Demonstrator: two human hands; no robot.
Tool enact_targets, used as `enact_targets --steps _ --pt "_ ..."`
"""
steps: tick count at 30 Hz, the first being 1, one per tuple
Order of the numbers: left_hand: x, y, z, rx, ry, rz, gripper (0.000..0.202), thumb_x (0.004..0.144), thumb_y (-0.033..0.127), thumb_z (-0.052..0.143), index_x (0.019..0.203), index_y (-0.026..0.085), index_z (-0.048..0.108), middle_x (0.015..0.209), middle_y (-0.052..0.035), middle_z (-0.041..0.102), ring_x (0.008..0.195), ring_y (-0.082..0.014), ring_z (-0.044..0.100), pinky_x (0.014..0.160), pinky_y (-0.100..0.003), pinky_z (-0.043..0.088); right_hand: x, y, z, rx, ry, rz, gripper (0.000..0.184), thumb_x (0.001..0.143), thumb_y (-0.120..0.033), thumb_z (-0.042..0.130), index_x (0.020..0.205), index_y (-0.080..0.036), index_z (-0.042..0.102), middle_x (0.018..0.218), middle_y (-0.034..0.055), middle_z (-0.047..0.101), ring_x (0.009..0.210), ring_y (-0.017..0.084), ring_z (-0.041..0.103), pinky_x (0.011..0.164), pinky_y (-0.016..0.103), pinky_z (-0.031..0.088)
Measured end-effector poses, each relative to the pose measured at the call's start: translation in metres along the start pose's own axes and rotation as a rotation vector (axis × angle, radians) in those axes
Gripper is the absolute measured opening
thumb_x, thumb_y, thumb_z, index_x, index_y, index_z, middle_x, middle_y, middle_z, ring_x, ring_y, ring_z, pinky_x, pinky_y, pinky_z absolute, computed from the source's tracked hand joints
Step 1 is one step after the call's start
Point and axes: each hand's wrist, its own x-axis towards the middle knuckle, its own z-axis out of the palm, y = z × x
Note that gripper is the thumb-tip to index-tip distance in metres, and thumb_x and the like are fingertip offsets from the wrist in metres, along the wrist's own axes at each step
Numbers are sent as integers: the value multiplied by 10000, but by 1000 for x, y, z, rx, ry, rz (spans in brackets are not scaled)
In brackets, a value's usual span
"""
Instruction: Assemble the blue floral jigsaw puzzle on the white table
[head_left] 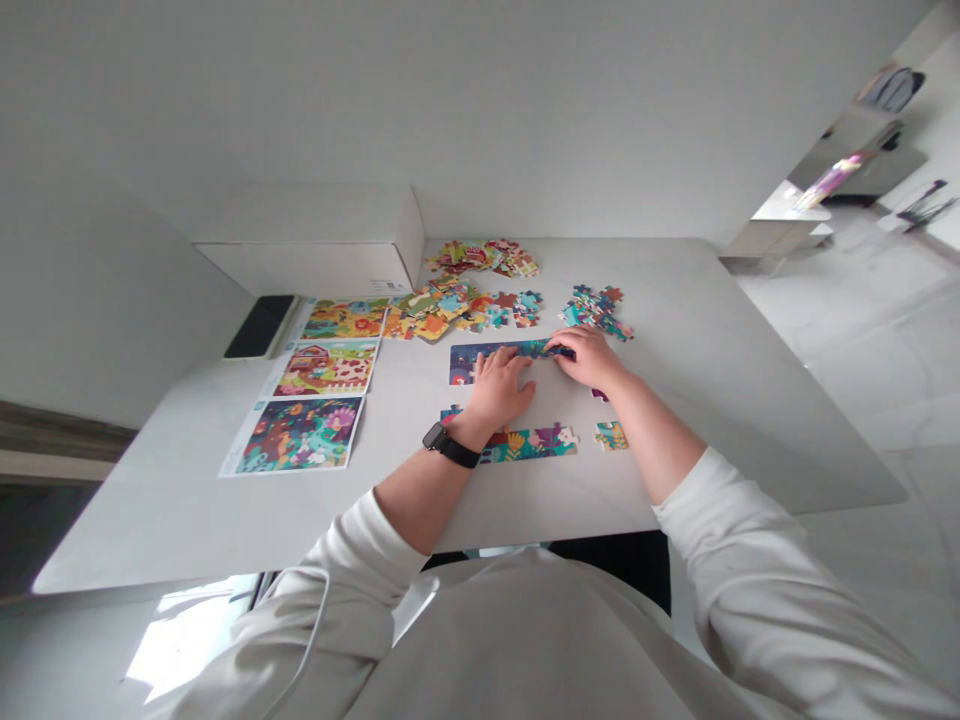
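Note:
A dark blue strip of joined jigsaw pieces lies across the middle of the table. My left hand rests over its lower edge, fingers spread, thumb pointing right. At the strip's right end, my right hand has its thumb and fingers closed on a dark puzzle piece, partly hidden under them. Nearer to me lies a second joined strip in teal, purple and yellow, its left part covered by my left wrist. A loose teal-yellow piece sits to its right, and a purple piece shows beside my right wrist.
Piles of loose pieces lie behind: teal ones, yellow-orange ones and red-green ones. On the left are printed picture sheets and a phone. A white box stands against the wall.

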Motion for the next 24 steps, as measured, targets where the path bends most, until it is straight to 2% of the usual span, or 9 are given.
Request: enact_targets --steps 10,16,24 --pt "1 -7 2 -3 12 -8 360 928 219 696 1281 253 754 1548 -144 646 1514 -370 536 1355 -675 240 0 -1 4 -12 -7 -26 257 957 -242 707 1155 -290 863 1309 75 819 1235 310 730 1161 553 519" --pt "1 -10 2 -18 23 -6 357 922 216 698 1271 269 753 1542 -133 653 1503 -369 543 1351 -686 243 -2 2 0 4 39 4 374 914 -188 729 1261 -288 828 1321 64 817 1271 318 716 1176 559 513" --pt "2 -10 2 -20 15 -4 354 919 208 703 1266 251 756 1546 -149 649 1510 -374 541 1352 -687 248 -1 5 2 22 39 36 239 913 -208 761 1110 -299 859 1222 63 834 1198 309 740 1151 538 530"
